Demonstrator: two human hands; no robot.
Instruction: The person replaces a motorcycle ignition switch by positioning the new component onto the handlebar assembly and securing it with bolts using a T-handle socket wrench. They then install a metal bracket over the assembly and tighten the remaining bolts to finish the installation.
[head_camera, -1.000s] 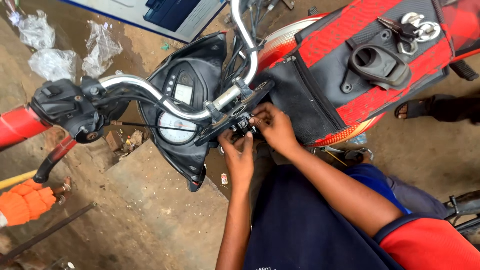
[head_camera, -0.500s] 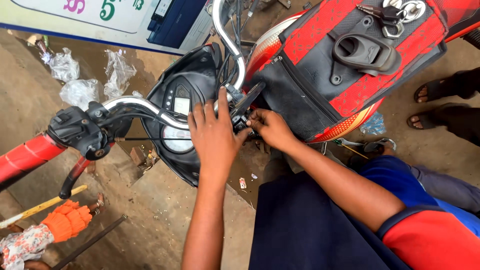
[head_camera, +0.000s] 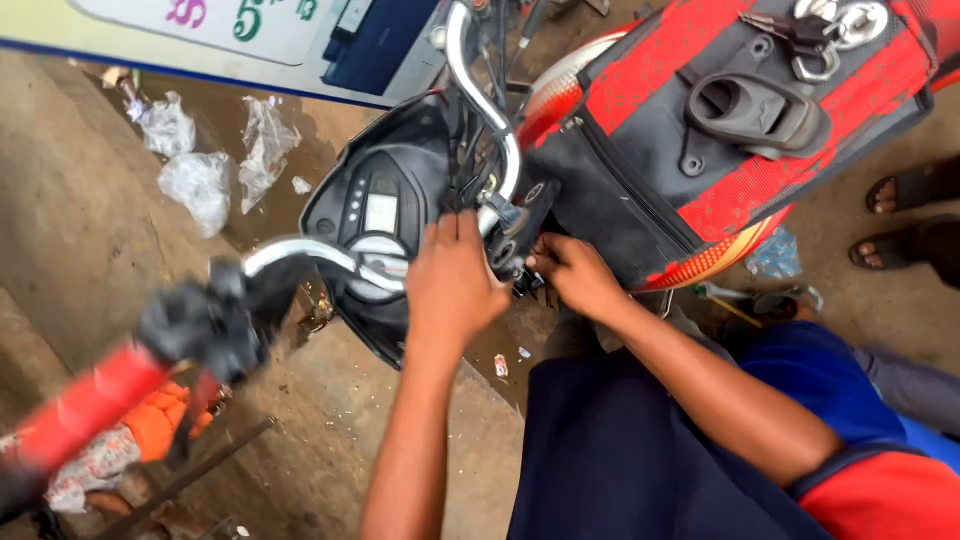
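Note:
A motorbike lies under me, seen from above. My left hand (head_camera: 452, 285) rests palm-down on the chrome handlebar (head_camera: 330, 258) beside the black instrument cluster (head_camera: 372, 215), fingers closed over the bar. My right hand (head_camera: 572, 272) pinches a small black switch block (head_camera: 508, 250) mounted at the bar's middle, just below the red and grey tank bag (head_camera: 720, 130). The red left grip (head_camera: 85, 405) and its black switch housing (head_camera: 205, 322) point toward the lower left, blurred.
Crumpled clear plastic bags (head_camera: 215, 160) lie on the dirt ground at upper left. A signboard (head_camera: 230, 35) runs along the top edge. Another person's sandalled feet (head_camera: 905, 215) stand at the right. An orange cloth (head_camera: 160, 420) and a metal rod (head_camera: 190, 475) lie lower left.
My left hand went from the switch block up onto the handlebar by the instrument cluster. The view shifted, swinging the red grip down and left. My right hand stayed at the switch block.

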